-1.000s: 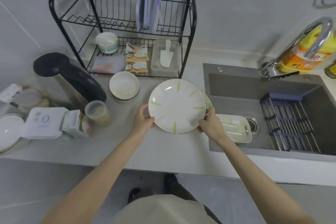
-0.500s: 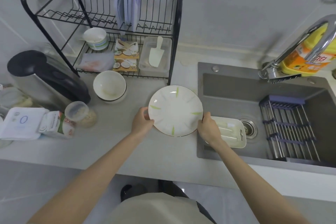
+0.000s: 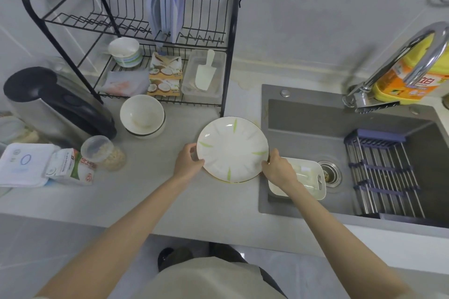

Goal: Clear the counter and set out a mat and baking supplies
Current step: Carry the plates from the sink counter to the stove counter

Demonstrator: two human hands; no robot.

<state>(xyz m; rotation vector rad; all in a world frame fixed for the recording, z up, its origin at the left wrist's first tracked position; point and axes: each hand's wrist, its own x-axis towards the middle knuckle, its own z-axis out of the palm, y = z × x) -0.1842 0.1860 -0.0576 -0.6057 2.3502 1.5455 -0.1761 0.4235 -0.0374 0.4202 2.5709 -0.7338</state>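
I judge this step to be clearing the plate (image 3: pixel 232 149) off the counter (image 3: pixel 170 192), so I want to keep it level and steady between both hands and carry it clear of the bowl (image 3: pixel 142 115) toward the dish rack (image 3: pixel 136 31) or the sink (image 3: pixel 315 133) without knocking its rim. My left hand (image 3: pixel 187 165) curls around the plate's left edge, fingers closed on the rim; my right hand (image 3: pixel 279 170) pinches the right edge the same way. The plate sits at the counter's edge beside the sink, partly over it.
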